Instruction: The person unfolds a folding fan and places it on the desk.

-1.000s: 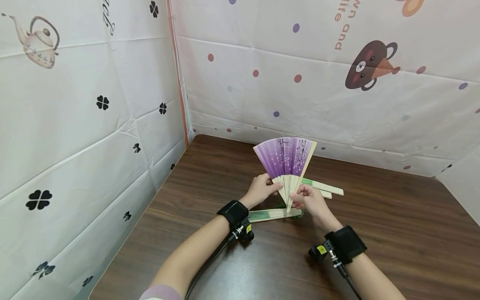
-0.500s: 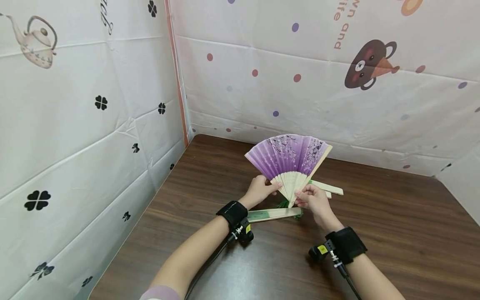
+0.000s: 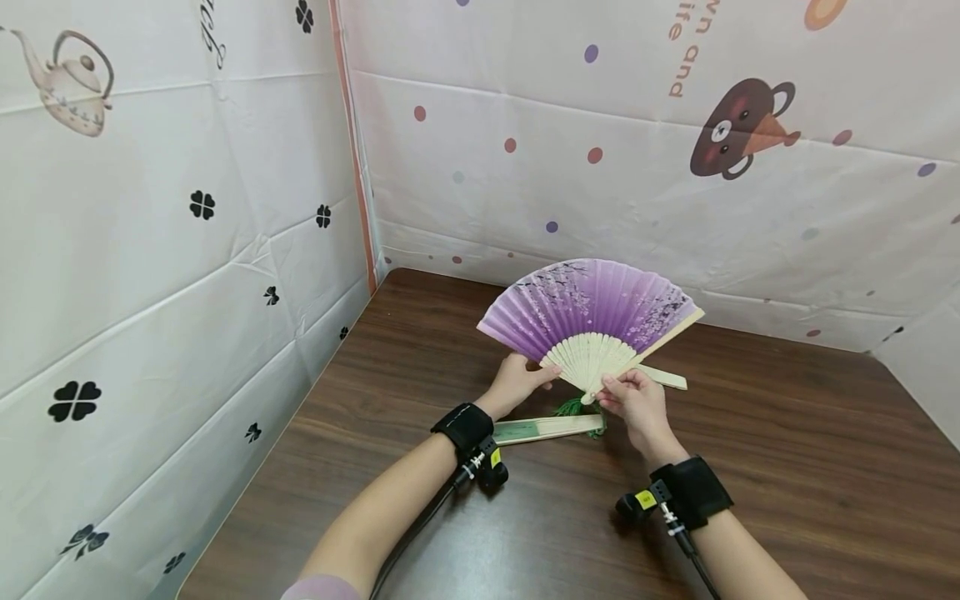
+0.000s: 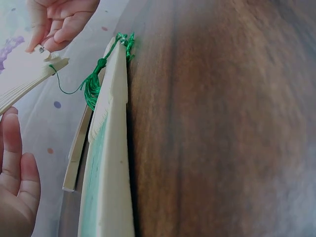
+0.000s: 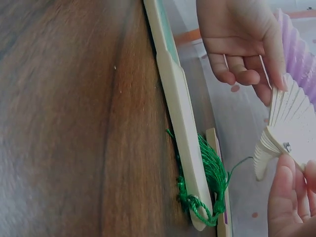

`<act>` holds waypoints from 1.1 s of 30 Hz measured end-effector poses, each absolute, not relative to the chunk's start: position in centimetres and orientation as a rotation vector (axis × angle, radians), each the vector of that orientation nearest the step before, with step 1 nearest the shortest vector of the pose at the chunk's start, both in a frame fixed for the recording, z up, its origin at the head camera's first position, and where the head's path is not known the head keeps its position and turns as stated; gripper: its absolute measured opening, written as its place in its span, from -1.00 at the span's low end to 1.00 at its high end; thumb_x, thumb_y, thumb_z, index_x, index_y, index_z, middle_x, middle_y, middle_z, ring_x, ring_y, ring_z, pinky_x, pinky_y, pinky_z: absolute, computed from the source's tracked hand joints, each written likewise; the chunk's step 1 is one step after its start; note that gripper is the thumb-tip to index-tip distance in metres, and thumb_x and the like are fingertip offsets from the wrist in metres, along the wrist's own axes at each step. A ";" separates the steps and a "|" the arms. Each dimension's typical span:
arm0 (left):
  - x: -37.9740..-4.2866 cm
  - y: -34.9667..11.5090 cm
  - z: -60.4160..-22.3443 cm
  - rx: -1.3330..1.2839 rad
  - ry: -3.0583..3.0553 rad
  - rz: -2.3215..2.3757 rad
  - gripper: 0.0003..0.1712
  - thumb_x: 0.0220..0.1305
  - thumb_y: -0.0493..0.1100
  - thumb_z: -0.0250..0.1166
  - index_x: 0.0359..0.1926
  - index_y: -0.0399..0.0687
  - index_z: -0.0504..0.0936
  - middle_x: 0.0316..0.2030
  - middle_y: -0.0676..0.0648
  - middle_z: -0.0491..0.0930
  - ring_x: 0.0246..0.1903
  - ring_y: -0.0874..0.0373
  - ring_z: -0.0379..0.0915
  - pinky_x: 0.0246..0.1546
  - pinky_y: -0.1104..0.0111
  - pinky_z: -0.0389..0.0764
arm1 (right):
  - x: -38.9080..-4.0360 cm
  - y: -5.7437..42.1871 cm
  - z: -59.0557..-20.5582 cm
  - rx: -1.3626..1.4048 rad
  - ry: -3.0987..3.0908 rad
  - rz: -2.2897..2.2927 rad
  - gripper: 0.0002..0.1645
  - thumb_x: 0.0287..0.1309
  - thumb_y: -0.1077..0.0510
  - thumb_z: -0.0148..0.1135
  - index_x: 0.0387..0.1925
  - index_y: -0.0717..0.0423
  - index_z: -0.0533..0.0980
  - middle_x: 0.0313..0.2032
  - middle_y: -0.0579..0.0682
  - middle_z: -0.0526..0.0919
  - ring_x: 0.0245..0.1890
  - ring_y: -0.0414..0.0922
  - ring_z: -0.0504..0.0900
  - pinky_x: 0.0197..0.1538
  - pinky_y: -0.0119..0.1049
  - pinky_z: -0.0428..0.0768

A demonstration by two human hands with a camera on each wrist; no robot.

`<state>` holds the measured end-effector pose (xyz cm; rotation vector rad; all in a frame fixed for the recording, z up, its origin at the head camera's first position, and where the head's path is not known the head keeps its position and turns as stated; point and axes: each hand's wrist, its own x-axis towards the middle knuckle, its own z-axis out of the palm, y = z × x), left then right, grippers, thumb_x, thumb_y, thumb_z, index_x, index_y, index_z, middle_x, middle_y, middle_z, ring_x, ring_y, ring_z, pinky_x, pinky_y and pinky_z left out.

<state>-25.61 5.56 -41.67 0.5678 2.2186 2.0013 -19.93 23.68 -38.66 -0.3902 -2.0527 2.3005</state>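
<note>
Pinches, with the bare left hand (image 3: 517, 385) closed at the left ribs, a wide-spread purple fabric fan with pale wooden ribs (image 3: 600, 304) (printed with dark, blossoming branches), held up above a dark brown wood-grain table (image 3: 810, 442). Just below, on the tabletop, a folded pale wooden fan with a green strip (image 3: 547, 428), beside a green thread tassel (image 3: 572, 407). Clamps the spread fan near its pivot with the bare right hand (image 3: 637, 408). Behind, a pale wooden stick (image 3: 663, 377), partly hidden.
</note>
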 end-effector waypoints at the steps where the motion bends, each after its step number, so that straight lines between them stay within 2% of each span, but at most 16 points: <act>1: -25.6 5.6 -41.7 0.549 2.192 2.027 -0.67 0.09 -0.18 0.25 -0.12 -0.23 0.48 -0.30 -0.22 0.59 -0.59 0.25 0.47 -0.43 0.48 0.47 | -19.9 23.7 -38.6 -0.411 -2.013 2.318 -0.81 0.12 0.29 0.08 -0.56 0.11 0.32 -0.69 -0.16 0.58 -0.64 -0.31 0.58 -0.47 -0.50 0.56; 9: -25.4 5.9 -41.9 0.286 2.044 2.124 -0.70 0.04 -0.14 0.29 -0.22 -0.24 0.53 -0.39 -0.27 0.62 -0.54 0.23 0.51 -0.35 0.43 0.49 | -19.8 23.3 -38.2 -0.545 -1.670 2.492 -0.85 0.14 0.28 0.04 -0.51 0.16 0.30 -0.66 -0.11 0.60 -0.60 -0.28 0.60 -0.42 -0.51 0.56; 11: -25.4 6.0 -42.0 0.260 2.020 2.150 -0.70 0.04 -0.15 0.30 -0.22 -0.23 0.53 -0.41 -0.25 0.61 -0.52 0.15 0.53 -0.30 0.36 0.52 | -19.8 23.1 -38.1 -0.590 -1.582 2.533 -0.86 0.13 0.27 0.05 -0.48 0.18 0.28 -0.65 -0.10 0.61 -0.59 -0.27 0.61 -0.40 -0.51 0.57; 14: -25.5 6.2 -42.2 0.266 1.982 2.205 -0.70 0.04 -0.17 0.30 -0.20 -0.22 0.52 -0.41 -0.15 0.60 -0.42 -0.08 0.55 -0.24 0.27 0.54 | -19.8 22.9 -38.1 -0.636 -1.456 2.582 -0.86 0.13 0.27 0.05 -0.45 0.18 0.27 -0.64 -0.08 0.61 -0.59 -0.26 0.62 -0.40 -0.51 0.57; 17: -25.5 6.4 -42.3 0.256 1.965 2.244 -0.70 0.04 -0.19 0.30 -0.20 -0.23 0.52 -0.44 -0.05 0.59 -0.34 -0.20 0.53 -0.24 0.27 0.55 | -19.8 22.6 -38.1 -0.674 -1.365 2.603 -0.86 0.13 0.26 0.04 -0.45 0.18 0.27 -0.65 -0.07 0.61 -0.60 -0.25 0.62 -0.41 -0.51 0.57; 19: -25.4 6.5 -42.3 0.237 1.962 2.257 -0.71 0.04 -0.20 0.30 -0.21 -0.23 0.52 -0.45 -0.03 0.59 -0.40 -0.14 0.54 -0.27 0.30 0.55 | -19.7 22.4 -38.2 -0.700 -1.339 2.603 -0.87 0.14 0.25 0.04 -0.45 0.17 0.28 -0.67 -0.06 0.61 -0.60 -0.25 0.62 -0.42 -0.51 0.57; 23: -25.4 6.6 -42.4 0.220 1.959 2.280 -0.72 0.04 -0.22 0.29 -0.20 -0.23 0.52 -0.43 -0.07 0.60 -0.54 0.16 0.51 -0.32 0.33 0.56 | -19.8 22.2 -38.3 -0.740 -1.318 2.592 -0.87 0.14 0.24 0.03 -0.44 0.17 0.28 -0.67 -0.06 0.60 -0.60 -0.25 0.62 -0.40 -0.51 0.57; 25: -25.4 6.7 -42.7 0.241 1.970 2.293 -0.72 0.04 -0.20 0.29 -0.19 -0.20 0.51 -0.42 -0.06 0.60 -0.57 0.24 0.49 -0.34 0.35 0.55 | -19.8 22.2 -38.4 -0.743 -1.322 2.585 -0.87 0.15 0.23 0.03 -0.43 0.17 0.28 -0.67 -0.07 0.60 -0.59 -0.26 0.62 -0.39 -0.52 0.56; 28: -25.4 6.7 -42.8 0.240 1.969 2.297 -0.70 0.05 -0.18 0.29 -0.18 -0.18 0.50 -0.43 -0.03 0.60 -0.57 0.26 0.49 -0.35 0.35 0.56 | -19.8 22.2 -38.5 -0.747 -1.305 2.591 -0.87 0.14 0.23 0.04 -0.43 0.18 0.29 -0.67 -0.06 0.59 -0.59 -0.25 0.62 -0.39 -0.52 0.57; 33: -25.3 6.6 -42.6 0.196 1.945 2.284 -0.72 0.03 -0.19 0.30 -0.22 -0.22 0.52 -0.49 0.02 0.58 -0.54 0.18 0.52 -0.27 0.25 0.55 | -19.8 22.2 -38.6 -0.752 -1.294 2.594 -0.87 0.14 0.23 0.04 -0.45 0.18 0.30 -0.68 -0.05 0.60 -0.60 -0.25 0.62 -0.40 -0.51 0.57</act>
